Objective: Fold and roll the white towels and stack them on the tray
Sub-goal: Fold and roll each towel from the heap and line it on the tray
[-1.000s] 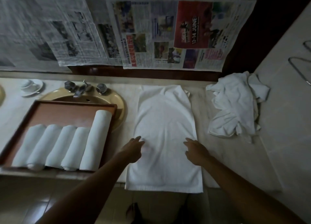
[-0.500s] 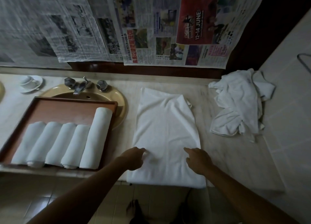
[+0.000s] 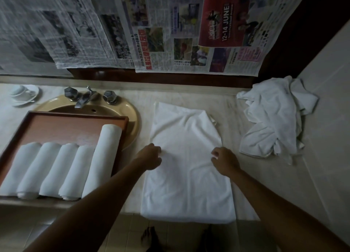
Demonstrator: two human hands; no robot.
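A white towel (image 3: 186, 138), folded into a long strip, lies flat on the pale counter (image 3: 265, 185) with its near end at the counter's front edge. My left hand (image 3: 150, 156) is curled on the strip's left edge, about halfway along. My right hand (image 3: 225, 161) is curled on the right edge, and wrinkles run out from its fingers. To the left stands a brown wooden tray (image 3: 62, 125) holding several rolled white towels (image 3: 53, 168) side by side. A heap of unfolded white towels (image 3: 274, 117) lies at the back right.
The tray partly covers a tan sink (image 3: 133, 117) with a chrome faucet (image 3: 83, 98). A white cup on a saucer (image 3: 22, 93) sits at the far left. Newspaper sheets (image 3: 170, 34) hang on the wall behind. A tiled side wall (image 3: 331, 100) bounds the right.
Both hands lay flat with fingers stretched on the towel; now the fingers are curled in at its side edges, and fresh wrinkles show by the right hand.
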